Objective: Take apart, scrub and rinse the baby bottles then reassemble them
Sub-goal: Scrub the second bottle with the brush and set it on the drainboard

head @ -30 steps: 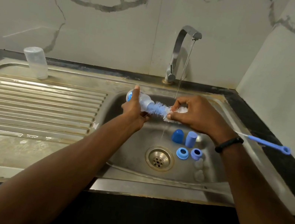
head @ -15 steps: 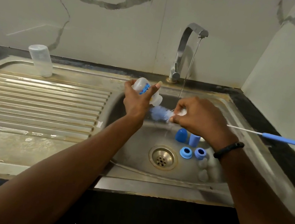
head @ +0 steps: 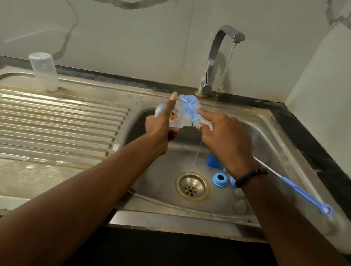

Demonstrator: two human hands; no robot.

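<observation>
My left hand (head: 159,127) grips a small clear baby bottle (head: 178,117) sideways over the sink basin. My right hand (head: 222,138) holds the bottle brush, whose blue and white bristles (head: 189,107) lie against the outside of the bottle; its blue handle (head: 303,193) sticks out past my wrist to the right. Down in the basin lie a blue cap (head: 213,160) and a blue screw ring (head: 220,179); a second ring (head: 232,181) is partly hidden by my wrist. Two pale teats (head: 241,200) lie near them. Another clear bottle (head: 43,71) stands upside down on the drainboard.
The tap (head: 219,56) runs a thin stream of water (head: 221,82) into the steel sink (head: 283,151), above the drain (head: 192,186). A ribbed drainboard (head: 39,124) spreads to the left. Marble walls close in behind and on the right.
The brush head has come out of the bottle's mouth and now lies on the bottle's outside. Both hands rose slightly, and the brush handle swung down to the right.
</observation>
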